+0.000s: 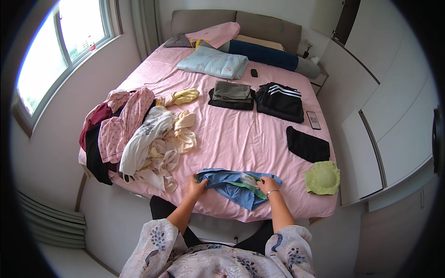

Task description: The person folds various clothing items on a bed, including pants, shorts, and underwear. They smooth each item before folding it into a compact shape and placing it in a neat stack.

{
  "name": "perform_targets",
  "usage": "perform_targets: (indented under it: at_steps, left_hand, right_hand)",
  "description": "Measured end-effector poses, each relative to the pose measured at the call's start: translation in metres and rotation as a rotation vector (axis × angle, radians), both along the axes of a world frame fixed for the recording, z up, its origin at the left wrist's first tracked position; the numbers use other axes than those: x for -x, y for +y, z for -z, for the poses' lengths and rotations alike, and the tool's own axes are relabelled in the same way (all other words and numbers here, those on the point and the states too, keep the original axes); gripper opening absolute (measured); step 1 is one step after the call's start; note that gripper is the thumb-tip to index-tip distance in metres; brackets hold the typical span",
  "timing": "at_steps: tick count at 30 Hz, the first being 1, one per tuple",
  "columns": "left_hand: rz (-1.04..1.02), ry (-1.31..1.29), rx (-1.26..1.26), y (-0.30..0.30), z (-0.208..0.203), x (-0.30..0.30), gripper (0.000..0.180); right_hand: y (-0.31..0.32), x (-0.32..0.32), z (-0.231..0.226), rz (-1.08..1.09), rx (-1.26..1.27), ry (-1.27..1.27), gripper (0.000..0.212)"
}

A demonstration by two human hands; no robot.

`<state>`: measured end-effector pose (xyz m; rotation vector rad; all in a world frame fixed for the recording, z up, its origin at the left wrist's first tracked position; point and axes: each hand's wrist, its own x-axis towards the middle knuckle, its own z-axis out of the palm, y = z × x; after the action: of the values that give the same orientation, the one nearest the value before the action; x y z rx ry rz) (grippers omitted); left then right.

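Observation:
A blue piece of clothing (227, 180) with green edging and a pale patch lies spread at the near edge of the bed. My left hand (196, 186) is closed on its left end. Farther right, my right hand (268, 185), with a bracelet at the wrist, pinches its green edge. The cloth sags between my hands, and one corner points toward me. Whether it is a shirt or underwear I cannot tell.
Left of my hands is a heap of loose clothes (155, 134). Folded dark clothes (280, 102), a phone (314, 120), a folded black garment (308, 144) and a green bra (322, 178) lie to the right. A folded light-blue quilt (212, 62) sits farther back on the pink sheet (222, 134).

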<state>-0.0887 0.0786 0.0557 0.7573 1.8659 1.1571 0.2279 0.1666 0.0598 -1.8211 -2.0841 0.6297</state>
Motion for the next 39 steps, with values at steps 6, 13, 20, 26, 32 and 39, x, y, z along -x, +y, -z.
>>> perform_targets:
  at_steps: [6,13,20,26,32,39]
  left_hand:
    - [0.225,0.266,-0.108,0.005,0.047,0.021,0.058]
    - [-0.097,0.582,-0.62,0.048,-0.115,0.046,0.024]
    - [-0.101,0.521,-0.798,0.043,-0.2,0.054,0.024]
    - [0.054,0.279,-0.742,-0.001,-0.217,0.063,0.034]
    - [0.16,-0.252,-0.618,-0.049,-0.245,0.069,0.034]
    - [0.185,-0.773,-0.431,-0.002,-0.181,0.063,0.026]
  right_hand:
    - [0.01,-0.007,-0.012,0.1,-0.244,-0.039,0.023]
    - [0.025,-0.019,-0.13,0.324,-0.758,0.126,0.007]
    - [0.009,-0.004,-0.202,0.234,-0.868,0.572,0.022]
    - [-0.03,-0.003,-0.226,0.152,-0.48,0.737,0.026]
    - [-0.083,-0.025,-0.261,0.052,-0.098,0.95,0.022]
    - [-0.033,-0.038,-0.202,0.168,0.262,0.96,0.017]
